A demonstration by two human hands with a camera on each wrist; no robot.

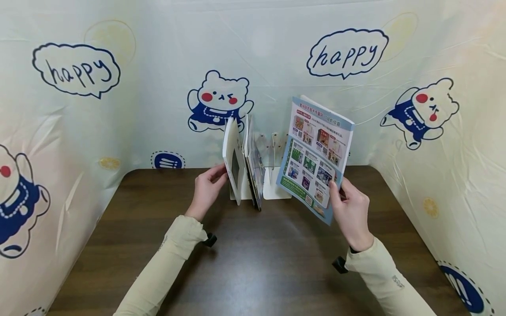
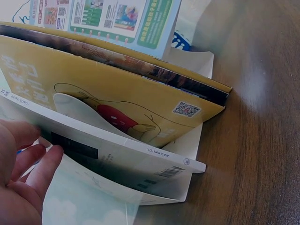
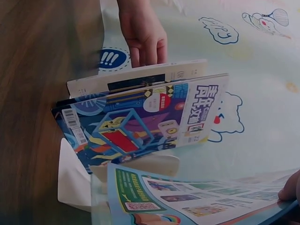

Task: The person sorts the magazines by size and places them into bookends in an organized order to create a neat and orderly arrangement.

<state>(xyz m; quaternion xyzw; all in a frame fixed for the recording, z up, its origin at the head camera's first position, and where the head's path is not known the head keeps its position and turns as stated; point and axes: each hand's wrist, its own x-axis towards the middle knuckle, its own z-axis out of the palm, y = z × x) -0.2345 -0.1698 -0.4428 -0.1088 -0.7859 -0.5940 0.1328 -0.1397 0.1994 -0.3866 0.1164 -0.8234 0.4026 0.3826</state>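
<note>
My right hand (image 1: 352, 211) pinches a blue-bordered magazine (image 1: 312, 162) by its lower right edge, thumb on the printed face, and holds it tilted above the table. Against the outer side of a white book (image 2: 124, 143) rests my left hand (image 1: 207, 188), its fingertips touching the cover. That book leans upright beside a few thin magazines, one with a yellow cover (image 2: 42, 65), another with a colourful purple-and-blue cover (image 3: 150, 119). They stand in a white bookend (image 1: 276, 188), whose base plate shows to the right of them. The left fingers are partly hidden in the head view.
The brown wooden table (image 1: 253, 259) extends toward the front and both sides. Behind it hangs a pale curtain (image 1: 272, 44) printed with bears and speech bubbles, which also closes in the left and right sides.
</note>
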